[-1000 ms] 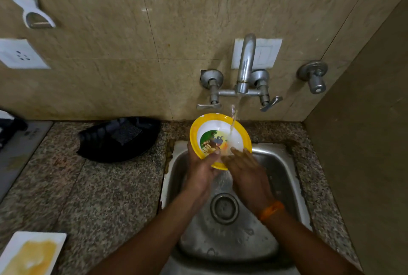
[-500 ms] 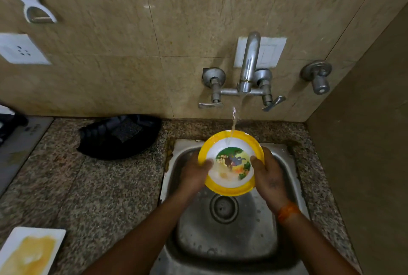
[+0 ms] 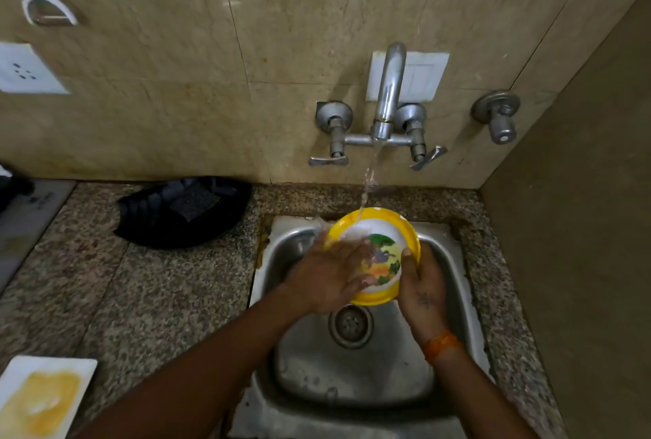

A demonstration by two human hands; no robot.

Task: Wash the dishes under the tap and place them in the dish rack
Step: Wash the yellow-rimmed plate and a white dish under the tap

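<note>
Water from the steel wall tap (image 3: 387,100) hits the round yellow-rimmed picture bowl (image 3: 382,255) above the steel sink (image 3: 451,262). The right hand (image 3: 421,290) grips its three-o'clock rim; the left hand (image 3: 329,273) rubs inside, fingers flat. Light, stiff, probably slippery: hold by the rim.

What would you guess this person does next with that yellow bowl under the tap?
Probably keep rubbing: the left hand lies flat across the yellow bowl, which the right hand grips by its rim, and water only strikes the far edge.
</note>
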